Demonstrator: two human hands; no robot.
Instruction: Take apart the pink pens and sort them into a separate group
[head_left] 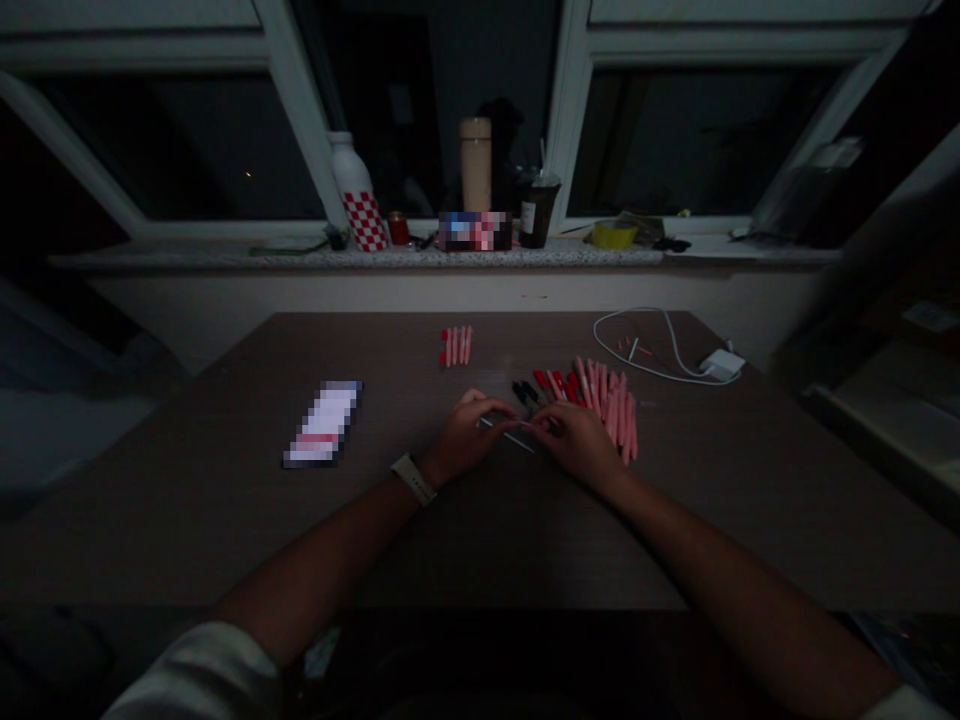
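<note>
My left hand (pixel 471 432), with a light watch band on the wrist, is closed in a pinch. Facing it, my right hand (pixel 576 438) pinches too, and the fingertips of both nearly meet over a tiny piece I cannot make out. A thin pale stick, like a pen refill (pixel 519 441), slants below the fingers; whether it is held or lies on the table is unclear. Just beyond my right hand lies a pile of pink pens (pixel 616 405), with red pen parts (pixel 573 388) and black pen parts (pixel 523 392) at its left.
Several pink pens (pixel 459 345) lie in a row farther back on the table (pixel 375 350). A phone (pixel 324 425) lies at the left. At the back right are a white charger (pixel 721 365) with its looped cable and small bits. Bottles and a cup (pixel 538 212) stand on the windowsill.
</note>
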